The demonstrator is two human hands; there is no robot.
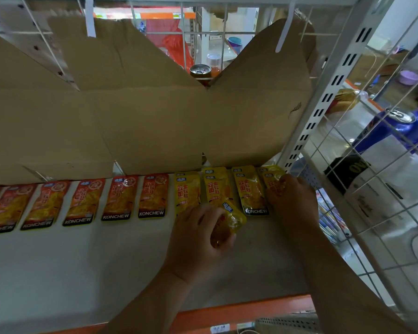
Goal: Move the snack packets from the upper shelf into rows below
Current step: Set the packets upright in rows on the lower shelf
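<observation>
**Yellow packet in hand, tight corner on the right**

My left hand (198, 239) is curled round a yellow packet (231, 220), held just in front of the yellow row (249, 191), tilted and not yet laid down. My right hand (293, 203) has its fingertips (281, 183) on the end packet (272, 182). I can't tell whether that is a pinch or only a press.

Risks:
- The held packet overlaps the front of the yellow row, so setting it down carelessly could shove a laid packet crooked or ride up on top of it.
- The film looks glossy, so it could slip from my curled fingers.
- The yellow packets are already doubled up front to back. A nudge from either wrist probably slides the top ones.
- The right hand is working close to the post (323, 104), so a knuckle could catch there and drag the end packet along.

Room:
- The cardboard (155, 121) stands right behind both rows, leaving nothing to push back into.
- The post and wire grid (372, 213) close the right side.
- The orange row (121, 196) fills the back strip to the left and touches nothing I hold.
- The bare shelf (82, 261) runs wide in front of the rows, down to the orange lip (239, 312). A second row would fit there.
</observation>
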